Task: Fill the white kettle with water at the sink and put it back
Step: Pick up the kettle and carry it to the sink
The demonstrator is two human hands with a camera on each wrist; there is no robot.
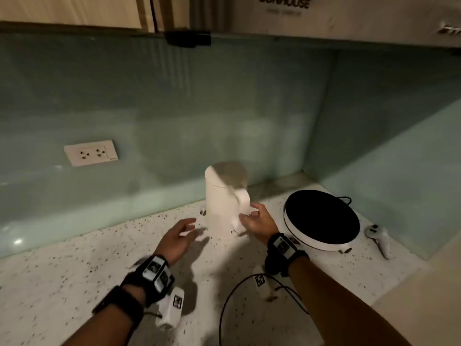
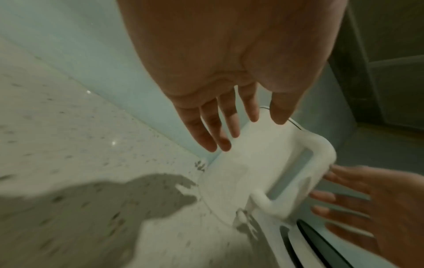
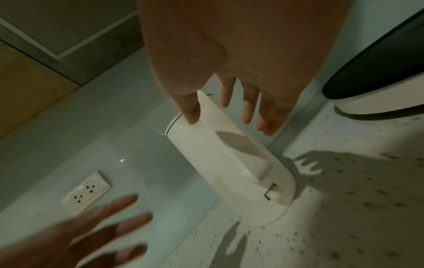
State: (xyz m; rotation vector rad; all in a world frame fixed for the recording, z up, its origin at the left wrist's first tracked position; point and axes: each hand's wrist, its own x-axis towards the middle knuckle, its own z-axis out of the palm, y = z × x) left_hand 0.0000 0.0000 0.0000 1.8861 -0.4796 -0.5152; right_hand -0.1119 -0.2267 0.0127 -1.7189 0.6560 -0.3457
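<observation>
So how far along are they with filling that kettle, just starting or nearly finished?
I cannot tell from this moment alone. The white kettle stands upright on the speckled counter by the green wall, lid shut. Neither hand grips it: the right hand is open beside the handle, and the left hand is open near its base. No sink or water is in view, so filling cannot be confirmed.

The scene is dimly lit, with a cool cast. Hard shadows of the fingers are thrown on the speckled countertop toward 6 o'clock. Small glints are seen on the glass backsplash. The left hand is smeared by motion blur. Straight edges are bowed near the frame borders.
</observation>
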